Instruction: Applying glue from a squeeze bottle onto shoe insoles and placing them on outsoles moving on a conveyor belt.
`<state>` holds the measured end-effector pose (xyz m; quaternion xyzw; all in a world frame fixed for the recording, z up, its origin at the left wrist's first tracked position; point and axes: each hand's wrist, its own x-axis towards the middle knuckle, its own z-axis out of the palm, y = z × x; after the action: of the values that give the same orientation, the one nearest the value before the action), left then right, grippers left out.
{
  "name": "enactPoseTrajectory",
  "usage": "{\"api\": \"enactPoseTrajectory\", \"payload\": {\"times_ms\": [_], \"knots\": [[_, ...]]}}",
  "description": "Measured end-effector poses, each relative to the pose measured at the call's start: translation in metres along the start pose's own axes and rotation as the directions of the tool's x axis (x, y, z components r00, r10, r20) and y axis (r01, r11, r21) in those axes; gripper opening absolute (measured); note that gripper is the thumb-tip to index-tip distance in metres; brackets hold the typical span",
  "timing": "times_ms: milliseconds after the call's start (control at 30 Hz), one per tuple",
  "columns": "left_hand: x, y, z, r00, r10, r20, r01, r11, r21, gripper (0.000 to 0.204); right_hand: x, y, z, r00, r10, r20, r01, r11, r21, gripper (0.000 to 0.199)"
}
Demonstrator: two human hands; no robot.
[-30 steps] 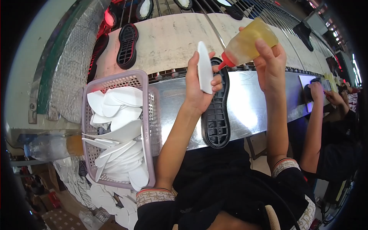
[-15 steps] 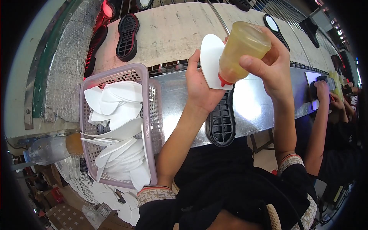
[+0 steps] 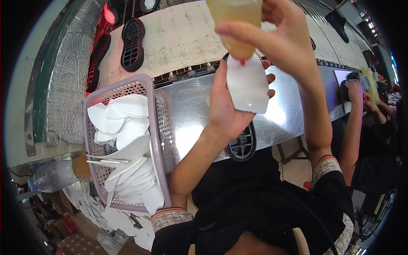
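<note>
Holding a flat white insole-shaped piece up in the left hand, fingers wrapped round its edges. Right hand is clamped on a translucent yellowish squeeze bottle, tipped upside down with its red nozzle touching the top of the white piece. Below sits a black rubber shoe sole on the shiny metal bench, and a pale purple plastic basket of white cutouts is off to the left.
</note>
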<state>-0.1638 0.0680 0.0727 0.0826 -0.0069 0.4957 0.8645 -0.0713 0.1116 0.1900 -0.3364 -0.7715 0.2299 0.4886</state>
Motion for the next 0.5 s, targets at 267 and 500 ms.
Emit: {"api": "enactPoseTrajectory", "payload": {"times_ms": [267,500], "knots": [[-0.004,0.003,0.013,0.968,0.231,-0.098,-0.149,0.844,0.515,0.053,-0.008,0.124,-0.028,0.712,0.595,-0.372,-0.240,0.704,0.668,0.050],[0.009,0.031,-0.009,0.878,0.472,-0.074,0.157,-0.138,0.978,0.066,-0.085,0.269,-0.064,0.520,0.821,0.235,-0.082,-0.225,0.971,0.058]]}}
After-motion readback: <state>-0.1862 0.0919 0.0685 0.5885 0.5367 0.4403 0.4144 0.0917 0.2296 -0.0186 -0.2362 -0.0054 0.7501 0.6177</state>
